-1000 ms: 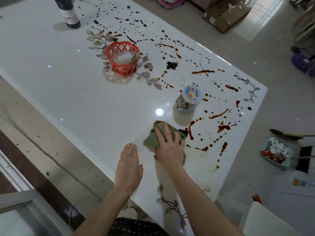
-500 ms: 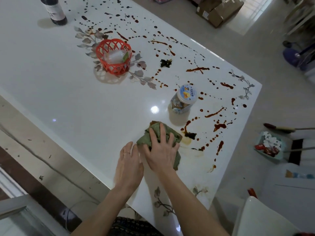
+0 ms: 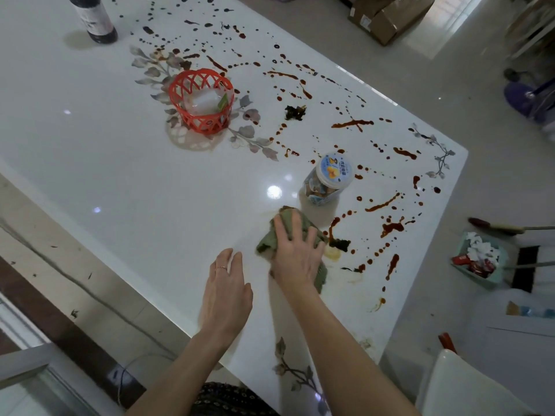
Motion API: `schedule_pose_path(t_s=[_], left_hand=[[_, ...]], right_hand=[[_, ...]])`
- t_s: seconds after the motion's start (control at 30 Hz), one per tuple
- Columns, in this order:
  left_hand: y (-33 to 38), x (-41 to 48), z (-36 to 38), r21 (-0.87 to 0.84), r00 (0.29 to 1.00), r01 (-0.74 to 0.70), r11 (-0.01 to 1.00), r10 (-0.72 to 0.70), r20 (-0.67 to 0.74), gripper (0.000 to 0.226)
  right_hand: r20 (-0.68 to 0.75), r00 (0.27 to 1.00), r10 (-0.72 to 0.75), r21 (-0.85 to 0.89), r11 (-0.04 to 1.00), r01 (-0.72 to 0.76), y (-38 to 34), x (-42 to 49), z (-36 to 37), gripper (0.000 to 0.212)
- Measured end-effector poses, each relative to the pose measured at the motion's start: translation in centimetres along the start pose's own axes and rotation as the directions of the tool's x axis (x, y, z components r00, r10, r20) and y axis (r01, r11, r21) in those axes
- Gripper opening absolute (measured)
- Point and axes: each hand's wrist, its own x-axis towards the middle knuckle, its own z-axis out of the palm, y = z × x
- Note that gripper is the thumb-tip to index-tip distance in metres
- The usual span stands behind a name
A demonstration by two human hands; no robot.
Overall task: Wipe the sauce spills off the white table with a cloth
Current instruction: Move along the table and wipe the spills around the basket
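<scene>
A glossy white tabletop (image 3: 120, 163) with grey printed leaf sprigs filled most of the view, running from the near edge to a far right corner. Reddish-brown sauce spills (image 3: 393, 227), in dots, dashes and thicker blobs, covered its far and right parts, while the left part showed only reflected light spots. On the floor beyond the far edge lay brown cardboard boxes (image 3: 390, 16), and on the floor to the right stood a small teal bin (image 3: 477, 259) holding crumpled white paper.

A red plastic lattice basket (image 3: 201, 121) stood upright on a leaf print near the middle, with something pale and clear inside. A dark glass bottle (image 3: 96, 19) stood at the far left, cut off by the frame. A clear plastic jar with a pale blue printed lid (image 3: 326, 178) stood among the spills.

Just in front of the jar lay the crumpled green cloth (image 3: 270, 240), beside a dark wet clump (image 3: 341, 244) at the edge of the sauce. The right hand (image 3: 295, 259) pressed down on the cloth, fingers straight and spread. The left hand (image 3: 225, 292) lay flat on the bare tabletop just beside it, fingers extended and gripping nothing, with a thin ring (image 3: 221, 268) on one finger. A second dark clump (image 3: 295, 112) lay further back, right of the basket.
</scene>
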Motion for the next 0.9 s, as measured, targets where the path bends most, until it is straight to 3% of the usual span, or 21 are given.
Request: schedule_pose_path(t_s=[0.07,0.23,0.57,0.7,0.8,0.9], left_hand=[[0.1,0.2,-0.2,-0.008,1.000,-0.004,1.000,0.004,-0.003,0.057],[0.1,0.4,-0.2,-0.034,1.000,-0.012,0.999,0.012,0.001,0.057],[0.1,1.2,-0.1,-0.023,0.999,-0.041,0.999,0.041,-0.014,0.057],[0.3,2.0,-0.3,-0.030,0.998,-0.050,0.998,0.049,-0.034,0.059],[0.5,2.4,-0.2,-0.023,0.998,-0.057,0.998,0.057,-0.029,0.058],[1.1,2.7,-0.2,-0.009,0.997,-0.069,0.998,0.069,-0.016,0.058]], right_hand=[[0.029,0.993,0.118,0.033,0.992,-0.119,2.4,-0.6,0.3,0.090],[-0.116,0.954,0.276,0.097,0.959,-0.265,2.8,-2.2,0.9,0.078],[-0.272,0.957,0.101,0.181,0.982,-0.052,-2.4,0.5,0.2,0.067],[-0.221,0.975,0.014,0.067,0.998,0.001,-4.0,2.0,-0.1,0.051],[-0.147,0.989,-0.026,0.019,0.999,0.030,-3.6,2.2,0.1,0.060],[-0.080,0.995,0.059,0.047,0.997,-0.056,-2.0,1.7,-0.2,0.072]])
